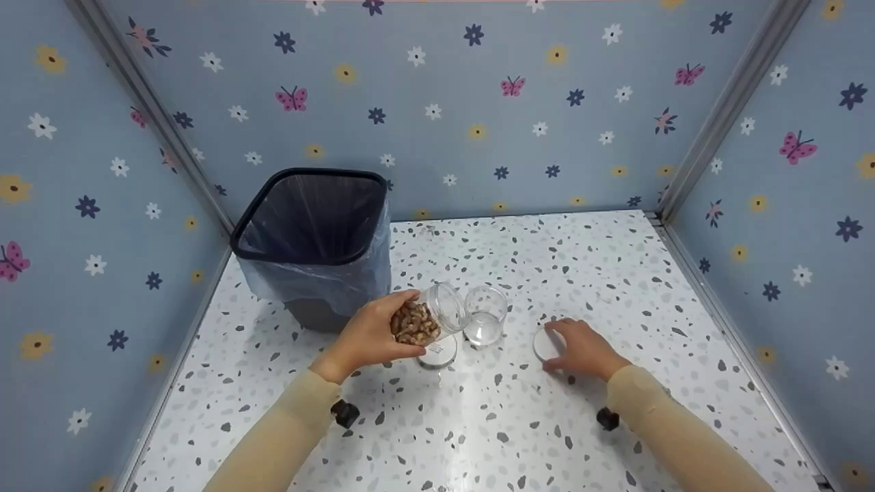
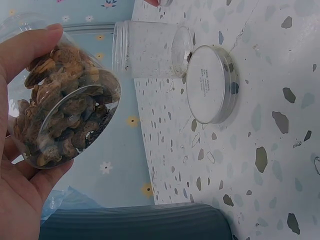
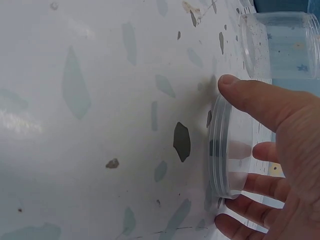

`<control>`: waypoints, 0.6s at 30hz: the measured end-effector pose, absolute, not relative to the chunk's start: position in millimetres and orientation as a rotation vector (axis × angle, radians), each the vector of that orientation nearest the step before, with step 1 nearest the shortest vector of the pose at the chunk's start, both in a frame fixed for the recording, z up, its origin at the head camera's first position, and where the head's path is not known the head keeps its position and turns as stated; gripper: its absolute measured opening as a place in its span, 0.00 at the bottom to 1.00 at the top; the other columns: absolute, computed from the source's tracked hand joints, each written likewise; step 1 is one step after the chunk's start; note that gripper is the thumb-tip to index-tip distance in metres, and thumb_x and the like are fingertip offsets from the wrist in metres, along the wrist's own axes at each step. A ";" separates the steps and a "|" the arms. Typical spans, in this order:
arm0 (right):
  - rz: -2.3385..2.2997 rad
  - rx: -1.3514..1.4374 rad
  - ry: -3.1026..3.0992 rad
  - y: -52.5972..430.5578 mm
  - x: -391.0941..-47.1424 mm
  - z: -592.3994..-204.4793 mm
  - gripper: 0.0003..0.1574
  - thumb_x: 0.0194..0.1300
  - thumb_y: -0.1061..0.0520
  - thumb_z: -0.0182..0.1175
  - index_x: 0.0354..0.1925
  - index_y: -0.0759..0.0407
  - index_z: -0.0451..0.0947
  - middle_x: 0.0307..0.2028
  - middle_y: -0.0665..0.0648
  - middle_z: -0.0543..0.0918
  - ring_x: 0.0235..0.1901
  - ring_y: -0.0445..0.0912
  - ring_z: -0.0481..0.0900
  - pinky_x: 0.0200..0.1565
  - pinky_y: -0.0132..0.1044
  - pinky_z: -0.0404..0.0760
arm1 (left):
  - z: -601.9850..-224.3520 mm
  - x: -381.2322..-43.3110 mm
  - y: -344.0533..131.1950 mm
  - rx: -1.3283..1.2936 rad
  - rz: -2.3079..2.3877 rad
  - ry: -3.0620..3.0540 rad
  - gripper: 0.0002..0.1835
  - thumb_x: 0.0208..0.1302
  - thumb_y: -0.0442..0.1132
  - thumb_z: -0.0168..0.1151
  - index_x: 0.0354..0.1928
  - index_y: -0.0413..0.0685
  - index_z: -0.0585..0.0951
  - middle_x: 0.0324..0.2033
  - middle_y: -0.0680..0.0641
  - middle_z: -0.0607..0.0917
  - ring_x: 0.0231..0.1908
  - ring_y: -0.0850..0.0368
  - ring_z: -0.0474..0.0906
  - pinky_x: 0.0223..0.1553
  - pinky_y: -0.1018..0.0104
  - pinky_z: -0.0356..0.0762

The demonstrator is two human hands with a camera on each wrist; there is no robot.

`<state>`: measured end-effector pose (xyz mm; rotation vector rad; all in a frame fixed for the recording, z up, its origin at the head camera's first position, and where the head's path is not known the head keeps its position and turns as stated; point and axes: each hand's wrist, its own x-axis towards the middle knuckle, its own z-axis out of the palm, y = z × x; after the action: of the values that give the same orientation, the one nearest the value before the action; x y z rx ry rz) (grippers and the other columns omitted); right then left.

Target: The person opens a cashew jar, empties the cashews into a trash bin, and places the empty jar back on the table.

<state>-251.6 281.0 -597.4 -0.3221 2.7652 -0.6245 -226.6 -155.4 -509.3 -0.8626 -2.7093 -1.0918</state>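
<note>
My left hand grips a clear jar tilted on its side, its mouth toward the right. Brown, wrinkled dried pieces lie heaped inside that jar, toward its base. Close by the tilted mouth, a second clear jar stands upright on the table and shows no brown pieces inside. To the right, my right hand holds a round lid at its rim, thumb on one side and fingers on the other, low at the tabletop.
Another round lid with small print lies on the speckled table, partly below the held jar. A bin with a black rim and bluish liner stands at the back left. Flower-patterned walls enclose the table's back and sides.
</note>
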 end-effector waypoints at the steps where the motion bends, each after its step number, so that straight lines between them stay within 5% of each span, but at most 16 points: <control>1: -0.622 -0.330 2.770 281.1 -251.5 -597.8 0.56 0.58 0.43 0.82 0.77 0.58 0.72 0.77 0.71 0.71 0.77 0.70 0.67 0.78 0.67 0.66 | -509.2 -226.1 -156.1 -0.855 -1.092 -2.713 0.51 0.48 0.46 0.90 0.75 0.40 0.76 0.67 0.39 0.84 0.65 0.41 0.83 0.69 0.43 0.81; 18: -0.610 -0.345 2.786 277.8 -256.1 -588.8 0.55 0.61 0.43 0.80 0.78 0.59 0.71 0.76 0.69 0.72 0.76 0.70 0.69 0.78 0.67 0.67 | -508.1 -222.2 -166.3 -0.820 -1.113 -2.714 0.52 0.48 0.47 0.90 0.75 0.41 0.76 0.68 0.39 0.84 0.66 0.40 0.82 0.71 0.42 0.79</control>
<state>-256.1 277.8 -588.8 -0.3453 2.7862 -0.6105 -222.2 -166.3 -508.1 -0.8204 -2.7142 -1.1135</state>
